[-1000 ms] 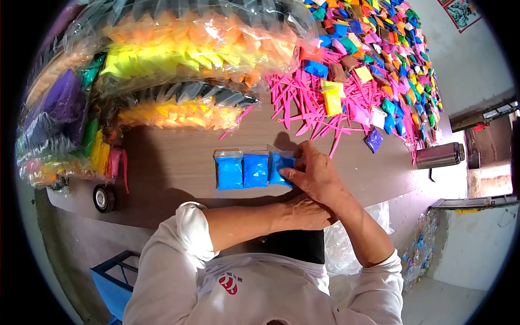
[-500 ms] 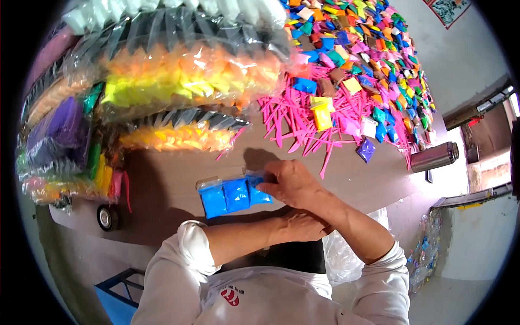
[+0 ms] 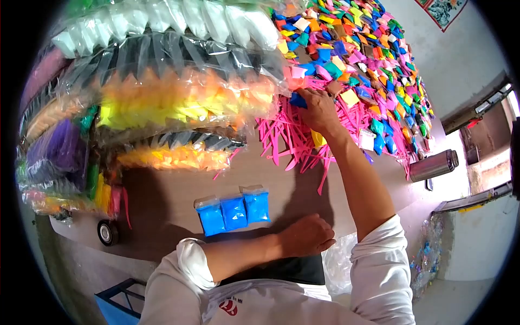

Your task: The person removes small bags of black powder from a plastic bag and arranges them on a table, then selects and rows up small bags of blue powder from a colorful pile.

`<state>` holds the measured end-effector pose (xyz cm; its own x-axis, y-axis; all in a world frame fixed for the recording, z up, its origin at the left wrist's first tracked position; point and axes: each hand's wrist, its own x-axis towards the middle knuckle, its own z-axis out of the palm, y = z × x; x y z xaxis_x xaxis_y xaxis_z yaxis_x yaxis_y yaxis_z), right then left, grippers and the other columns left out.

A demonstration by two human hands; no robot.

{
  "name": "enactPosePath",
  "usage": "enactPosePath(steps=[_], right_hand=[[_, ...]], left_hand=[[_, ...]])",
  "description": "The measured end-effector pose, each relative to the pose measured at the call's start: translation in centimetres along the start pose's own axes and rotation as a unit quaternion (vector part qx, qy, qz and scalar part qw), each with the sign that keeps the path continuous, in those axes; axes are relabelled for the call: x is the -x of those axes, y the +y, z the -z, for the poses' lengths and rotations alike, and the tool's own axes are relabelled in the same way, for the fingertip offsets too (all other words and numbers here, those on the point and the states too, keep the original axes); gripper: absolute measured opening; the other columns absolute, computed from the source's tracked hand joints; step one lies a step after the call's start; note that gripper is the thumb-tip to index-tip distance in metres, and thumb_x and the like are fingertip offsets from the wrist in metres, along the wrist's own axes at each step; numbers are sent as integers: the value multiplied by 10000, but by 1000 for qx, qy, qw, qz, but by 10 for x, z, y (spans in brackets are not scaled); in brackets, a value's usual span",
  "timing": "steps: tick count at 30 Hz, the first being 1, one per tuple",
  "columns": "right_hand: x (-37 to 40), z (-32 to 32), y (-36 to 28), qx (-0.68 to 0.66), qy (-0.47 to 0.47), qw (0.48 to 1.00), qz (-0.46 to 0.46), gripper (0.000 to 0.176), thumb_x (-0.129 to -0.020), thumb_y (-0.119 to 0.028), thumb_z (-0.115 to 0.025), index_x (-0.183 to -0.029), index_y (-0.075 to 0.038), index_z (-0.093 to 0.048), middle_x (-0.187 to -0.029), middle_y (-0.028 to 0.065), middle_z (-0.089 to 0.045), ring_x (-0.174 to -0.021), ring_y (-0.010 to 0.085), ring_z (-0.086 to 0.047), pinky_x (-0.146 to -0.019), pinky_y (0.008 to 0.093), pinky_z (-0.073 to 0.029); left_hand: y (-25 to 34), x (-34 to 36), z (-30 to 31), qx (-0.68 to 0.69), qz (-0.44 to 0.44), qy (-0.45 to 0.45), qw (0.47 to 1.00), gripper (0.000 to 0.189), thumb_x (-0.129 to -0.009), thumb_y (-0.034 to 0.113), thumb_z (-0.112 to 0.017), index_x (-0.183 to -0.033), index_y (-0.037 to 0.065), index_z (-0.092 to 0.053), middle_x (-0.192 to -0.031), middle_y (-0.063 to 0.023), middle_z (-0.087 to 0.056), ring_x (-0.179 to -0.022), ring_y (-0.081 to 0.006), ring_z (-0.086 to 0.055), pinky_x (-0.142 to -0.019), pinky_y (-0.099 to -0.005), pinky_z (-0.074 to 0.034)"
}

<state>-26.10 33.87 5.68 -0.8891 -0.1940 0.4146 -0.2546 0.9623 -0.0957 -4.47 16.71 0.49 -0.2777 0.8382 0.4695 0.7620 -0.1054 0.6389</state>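
Note:
Three blue packets (image 3: 234, 213) lie side by side in a row on the table before me. At the near edge of the heap, my right hand (image 3: 319, 111) reaches forward with its fingers closed on another blue packet (image 3: 297, 100). Pink plastic sticks (image 3: 281, 135) are spread under and around that hand. A yellow packet (image 3: 318, 138) lies partly hidden under my right wrist. My left hand (image 3: 307, 235) rests near the table's front edge, right of the row, its fingers curled closed. Whatever it may hold is hidden.
Clear bags of coloured packets (image 3: 179, 103) are stacked at the left. A big pile of small packets (image 3: 374, 59) covers the back right. A metal flask (image 3: 433, 166) lies at the right edge, and a tape roll (image 3: 108, 233) stands at the front left.
My right hand has left the third blue packet, now lying in the row, and moved forward to the blue packet at the heap. My left hand stays near the table's front edge.

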Motion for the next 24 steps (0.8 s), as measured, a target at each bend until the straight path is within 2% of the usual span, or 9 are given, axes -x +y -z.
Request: enactPosePath(steps=[4,7,8,9,11,13,18,23,24], right_hand=[[-9,-11,5,-22,-56,996,-64,426,-770,-97,-657,-1195,-70,-674,-1152,201,-680,-1040,374,-643,-865,429,-524],[-7,-9,16,-58,40,993,-91,272,-802,-154,-657,-1063,-82,-688,-992,165,-698,-872,349,-664,-777,441,-526],[-2,4,13,-206,57,966,-144,215,-846,-180,-645,-1021,-62,-683,-950,139,-687,-839,300,-665,-739,406,-528],[4,15,12,-347,73,915,-192,193,-889,-207,-632,-979,-42,-679,-908,114,-675,-805,251,-666,-702,372,-530],[22,40,6,-620,35,702,-348,242,-969,-252,-552,-1038,-43,-651,-894,61,-655,-807,169,-658,-696,330,-545],[47,62,-3,-729,2,593,-341,275,-983,-296,-557,-1089,-54,-631,-912,52,-663,-812,173,-662,-698,325,-554],[117,69,-6,-721,27,622,-302,263,-921,-163,-718,-1125,-17,-640,-915,32,-674,-749,128,-632,-681,277,-532],[175,89,-26,-603,21,734,-311,204,-890,-169,-752,-1030,-40,-679,-811,-14,-644,-697,80,-577,-646,237,-470],[187,90,-29,-562,24,766,-311,196,-885,-168,-756,-1017,-43,-682,-797,-20,-636,-692,72,-567,-642,233,-459]], left_hand=[[-1,-1,3,32,11,-19,999,284,-910,259,-635,-709,66,-586,-712,-118,-593,-746,-320,-612,-730,-451,-470],[0,-4,7,36,28,-44,998,274,-906,247,-641,-710,63,-585,-712,-120,-591,-749,-322,-615,-731,-456,-475],[1,-6,7,35,42,-64,996,265,-903,230,-645,-709,61,-582,-709,-121,-587,-748,-325,-614,-727,-459,-479],[-3,-5,4,37,36,-63,997,265,-903,230,-645,-709,61,-582,-709,-121,-587,-748,-325,-614,-727,-459,-479],[-12,0,-4,96,0,55,994,246,-904,194,-638,-716,50,-575,-705,-127,-582,-735,-341,-609,-718,-468,-482],[-3,-5,10,90,21,18,996,229,-907,173,-633,-731,39,-572,-713,-134,-584,-728,-348,-605,-710,-467,-482],[0,-6,10,88,30,27,995,232,-904,196,-638,-745,38,-580,-728,-137,-590,-748,-354,-613,-735,-472,-486],[2,-12,24,138,106,-20,985,274,-943,221,-587,-782,0,-596,-779,-181,-637,-790,-400,-637,-725,-489,-498],[2,-11,22,175,111,8,978,291,-954,227,-581,-786,-4,-525,-713,-194,-525,-725,-402,-559,-673,-480,-445]])
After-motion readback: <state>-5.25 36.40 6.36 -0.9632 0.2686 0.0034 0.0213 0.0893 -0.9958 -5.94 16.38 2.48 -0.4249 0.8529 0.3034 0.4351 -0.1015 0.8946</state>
